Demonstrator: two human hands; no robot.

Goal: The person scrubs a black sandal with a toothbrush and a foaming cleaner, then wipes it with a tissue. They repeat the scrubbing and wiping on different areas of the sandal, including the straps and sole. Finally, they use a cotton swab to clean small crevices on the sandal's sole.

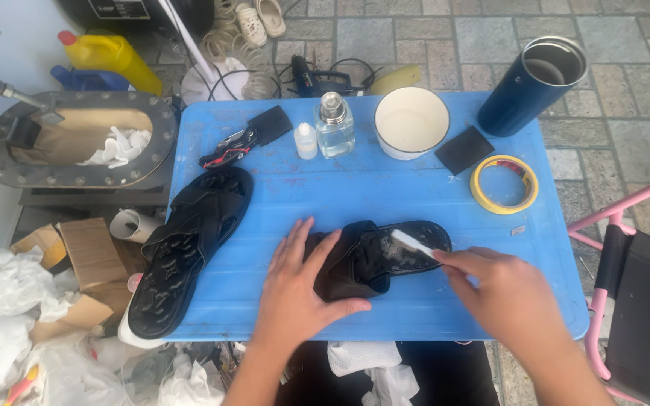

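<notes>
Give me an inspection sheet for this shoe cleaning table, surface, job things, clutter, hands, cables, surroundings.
Surface: blue table, stained.
Job's things: black sandal with foam on its footbed; white brush; second sandal overhanging the left edge.
Clutter: white bowl, glass bottle, dropper bottle, yellow tape roll, blue tumbler.
Grippers: left hand pressing the sandal; right hand holding the brush.
Cables: black cords behind the table.
Surroundings: paved floor, yellow jug, cardboard and rags at left.

My left hand [291, 289] covers the sandal's [374, 257] strap end, and my right hand [502, 289] hides the white brush's [413, 243] handle.
</notes>
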